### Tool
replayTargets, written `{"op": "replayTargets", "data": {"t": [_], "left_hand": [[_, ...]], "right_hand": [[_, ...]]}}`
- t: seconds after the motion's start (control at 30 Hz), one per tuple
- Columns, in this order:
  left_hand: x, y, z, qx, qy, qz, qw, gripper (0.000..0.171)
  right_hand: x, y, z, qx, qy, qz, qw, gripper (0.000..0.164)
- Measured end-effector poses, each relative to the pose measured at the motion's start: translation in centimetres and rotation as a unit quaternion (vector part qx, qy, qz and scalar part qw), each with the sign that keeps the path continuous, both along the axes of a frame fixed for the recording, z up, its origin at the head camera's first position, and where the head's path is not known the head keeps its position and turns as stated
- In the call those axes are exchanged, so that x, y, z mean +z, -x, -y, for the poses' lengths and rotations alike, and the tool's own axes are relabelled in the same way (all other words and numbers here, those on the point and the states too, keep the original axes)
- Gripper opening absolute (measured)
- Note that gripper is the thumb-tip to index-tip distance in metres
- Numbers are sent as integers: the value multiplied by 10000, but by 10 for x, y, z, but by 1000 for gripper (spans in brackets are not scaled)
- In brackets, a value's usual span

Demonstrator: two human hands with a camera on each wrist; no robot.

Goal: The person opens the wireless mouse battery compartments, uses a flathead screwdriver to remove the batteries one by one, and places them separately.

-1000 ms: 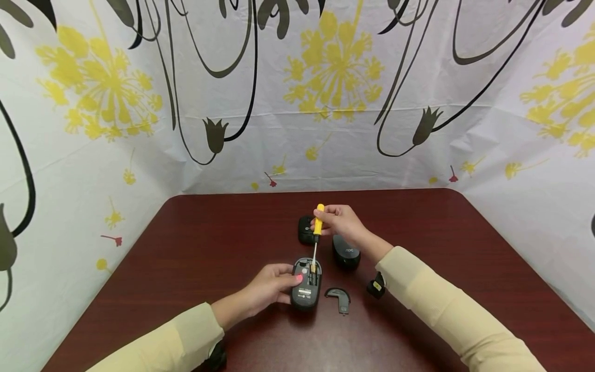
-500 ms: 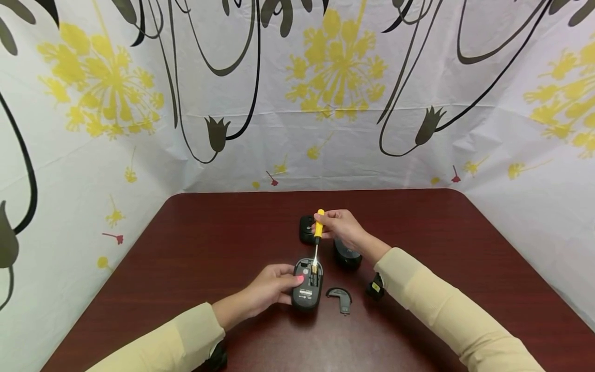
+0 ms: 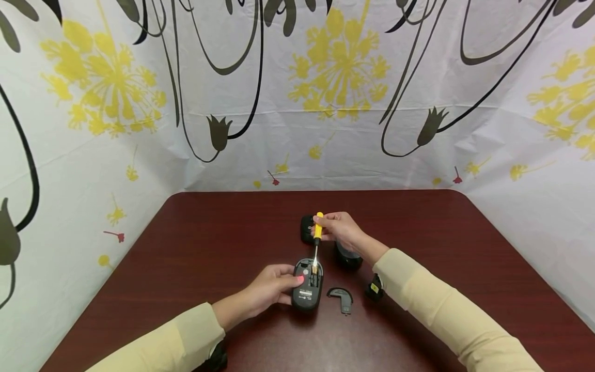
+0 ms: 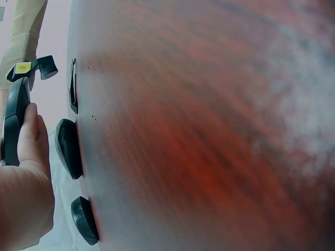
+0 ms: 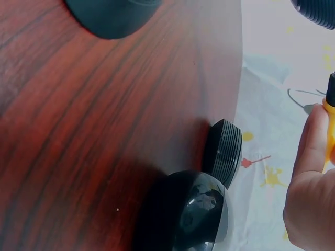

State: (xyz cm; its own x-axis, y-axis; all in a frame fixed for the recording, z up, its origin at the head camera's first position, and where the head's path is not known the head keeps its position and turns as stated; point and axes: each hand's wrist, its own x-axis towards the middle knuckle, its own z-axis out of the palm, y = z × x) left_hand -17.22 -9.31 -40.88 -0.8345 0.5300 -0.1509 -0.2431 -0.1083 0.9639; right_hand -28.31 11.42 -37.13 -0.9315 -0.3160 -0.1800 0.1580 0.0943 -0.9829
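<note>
In the head view my left hand (image 3: 268, 285) grips a dark computer mouse (image 3: 308, 298), its underside turned up and its battery bay open. The thumb lies across the underside, and the fingers behind the mouse are partly hidden. My right hand (image 3: 343, 229) pinches the yellow handle of a screwdriver (image 3: 318, 227). Its metal shaft points down, with the tip inside the upper part of the battery bay. Just right of the held mouse, the L-shaped battery cover (image 3: 345, 300) lies on the table. The left wrist view catches the held mouse (image 4: 15, 123) side-on, raised off the table.
Behind the screwdriver stand two more dark mice: a small one (image 3: 306, 229) further back and a rounder one (image 3: 349, 257) under the right wrist. Everything is on a dark red wooden table (image 3: 223, 227). A printed cloth (image 3: 260, 93) hangs around it.
The right hand and screwdriver have sunk slightly, the tip staying in the battery bay. The left hand and its mouse stay nearly still, and the whole head view has shifted a little.
</note>
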Motion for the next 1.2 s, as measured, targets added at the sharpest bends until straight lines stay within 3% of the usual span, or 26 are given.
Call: {"op": "replayTargets", "data": {"t": [0.5,0.8,1.07,1.2], "left_hand": [[-3,2,-1,53,-167,-78,9998,38],[-2,2,-1,10,-179,-45,9998,39],[0,2,1,-27,-167,-52,9998,39],[2,3,1,31,-177,-59,9998,39]], "right_hand": [[-8,2,2,85,-119,108,9998,44],[-10,0,2,61,114,596,9981,41],[-1,-2,-1,-48,209,434,9988,45],[11,-4,-2,-276,421,75,9987,41]]}}
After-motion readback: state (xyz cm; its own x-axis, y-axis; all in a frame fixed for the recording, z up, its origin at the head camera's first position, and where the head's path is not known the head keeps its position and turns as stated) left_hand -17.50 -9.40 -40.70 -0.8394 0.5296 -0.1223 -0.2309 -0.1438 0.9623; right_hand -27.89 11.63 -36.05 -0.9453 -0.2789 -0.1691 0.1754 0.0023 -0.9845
